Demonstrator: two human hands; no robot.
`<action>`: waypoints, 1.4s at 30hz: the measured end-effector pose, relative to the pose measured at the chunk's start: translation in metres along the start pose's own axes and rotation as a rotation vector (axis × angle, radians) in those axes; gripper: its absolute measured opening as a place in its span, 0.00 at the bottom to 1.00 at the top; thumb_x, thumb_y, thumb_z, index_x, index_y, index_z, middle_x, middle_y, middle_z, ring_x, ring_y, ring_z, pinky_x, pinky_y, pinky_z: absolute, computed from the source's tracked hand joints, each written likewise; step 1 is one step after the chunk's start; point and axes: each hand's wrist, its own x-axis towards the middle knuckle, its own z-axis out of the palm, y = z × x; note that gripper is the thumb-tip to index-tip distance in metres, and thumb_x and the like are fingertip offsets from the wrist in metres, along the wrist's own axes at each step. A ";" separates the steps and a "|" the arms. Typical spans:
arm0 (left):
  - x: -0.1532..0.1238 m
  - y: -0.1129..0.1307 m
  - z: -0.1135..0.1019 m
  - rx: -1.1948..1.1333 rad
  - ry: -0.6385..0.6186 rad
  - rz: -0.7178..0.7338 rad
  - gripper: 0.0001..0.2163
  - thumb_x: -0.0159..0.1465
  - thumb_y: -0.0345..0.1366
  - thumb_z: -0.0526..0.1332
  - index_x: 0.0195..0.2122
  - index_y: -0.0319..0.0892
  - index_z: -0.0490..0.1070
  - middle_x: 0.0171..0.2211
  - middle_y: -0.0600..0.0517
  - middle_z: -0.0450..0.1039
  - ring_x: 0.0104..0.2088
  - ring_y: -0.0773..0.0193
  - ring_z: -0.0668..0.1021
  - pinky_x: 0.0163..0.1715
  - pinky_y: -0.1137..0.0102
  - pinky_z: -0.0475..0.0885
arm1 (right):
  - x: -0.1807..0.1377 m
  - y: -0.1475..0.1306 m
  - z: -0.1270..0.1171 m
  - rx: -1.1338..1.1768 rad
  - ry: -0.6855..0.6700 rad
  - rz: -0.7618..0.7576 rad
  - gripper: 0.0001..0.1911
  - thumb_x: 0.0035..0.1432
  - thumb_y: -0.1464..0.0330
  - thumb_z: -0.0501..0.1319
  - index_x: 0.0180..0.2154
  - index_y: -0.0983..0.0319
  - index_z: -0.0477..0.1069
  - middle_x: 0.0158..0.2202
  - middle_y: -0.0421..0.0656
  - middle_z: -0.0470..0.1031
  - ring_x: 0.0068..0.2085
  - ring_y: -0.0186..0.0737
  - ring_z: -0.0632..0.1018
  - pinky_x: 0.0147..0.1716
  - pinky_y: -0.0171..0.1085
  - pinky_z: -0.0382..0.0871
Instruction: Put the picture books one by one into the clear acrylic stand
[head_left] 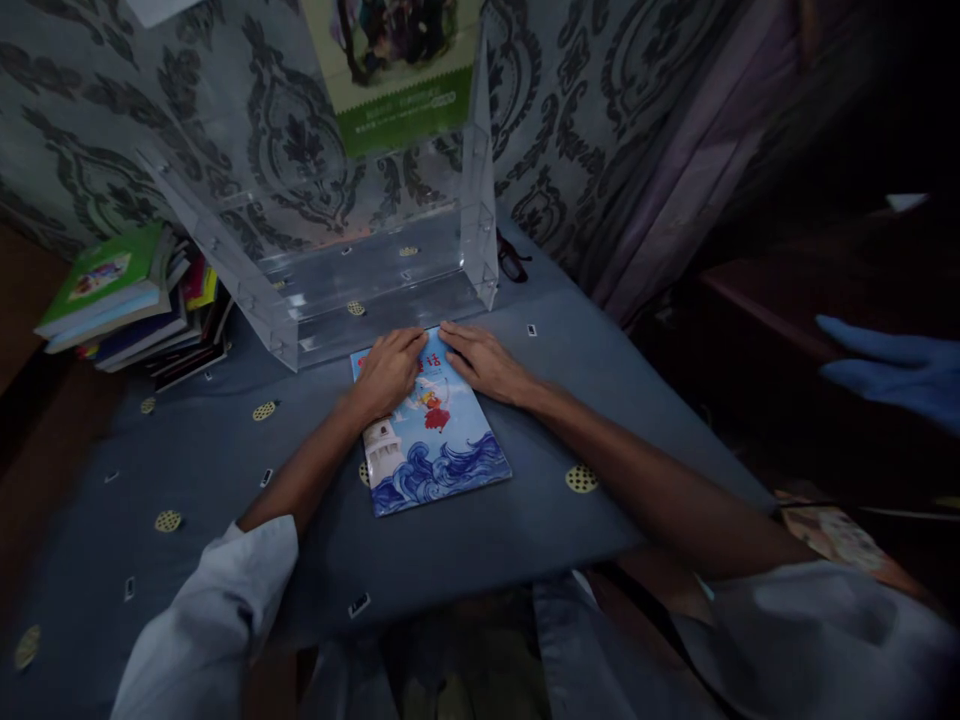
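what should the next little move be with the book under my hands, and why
Probably slide the book forward toward the clear acrylic case: the left hand and right hand both lie flat on its far edge, which sits just short of the case's front.

Between your left hand (386, 372) and your right hand (484, 362), the picture book (435, 445) shows one red Chinese character, "话", at the top of its cover. Your left hand covers whatever stands before it. Beyond your fingertips, the green card (397, 100) seen at the clear case (375, 290) carries two lines of white print, too small to read.
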 end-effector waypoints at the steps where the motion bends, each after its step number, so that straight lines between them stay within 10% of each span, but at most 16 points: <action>1: 0.005 0.003 0.002 -0.007 -0.004 0.006 0.21 0.66 0.27 0.52 0.60 0.37 0.69 0.60 0.41 0.70 0.59 0.51 0.72 0.57 0.56 0.68 | -0.001 0.000 0.000 0.002 0.002 -0.001 0.25 0.67 0.66 0.52 0.62 0.69 0.67 0.66 0.57 0.66 0.67 0.53 0.67 0.66 0.55 0.59; 15: 0.006 0.026 0.005 -0.101 -0.042 0.097 0.21 0.68 0.28 0.51 0.61 0.35 0.68 0.62 0.40 0.69 0.61 0.52 0.71 0.61 0.56 0.65 | -0.054 -0.035 -0.016 0.028 -0.045 -0.008 0.26 0.68 0.64 0.51 0.64 0.64 0.66 0.66 0.52 0.66 0.67 0.53 0.66 0.67 0.58 0.58; 34: -0.070 0.118 -0.015 -0.177 -0.011 0.158 0.20 0.71 0.36 0.56 0.61 0.35 0.65 0.60 0.37 0.70 0.61 0.50 0.72 0.61 0.54 0.68 | -0.149 -0.068 -0.028 0.163 0.011 -0.016 0.22 0.66 0.65 0.61 0.60 0.56 0.72 0.60 0.49 0.74 0.62 0.52 0.74 0.63 0.58 0.66; 42: -0.103 0.083 -0.017 -0.201 0.110 -0.089 0.20 0.72 0.41 0.55 0.63 0.43 0.63 0.63 0.38 0.66 0.64 0.49 0.68 0.63 0.49 0.65 | -0.137 -0.066 -0.038 0.193 -0.005 0.016 0.17 0.65 0.63 0.61 0.54 0.55 0.76 0.57 0.48 0.77 0.57 0.52 0.78 0.57 0.56 0.73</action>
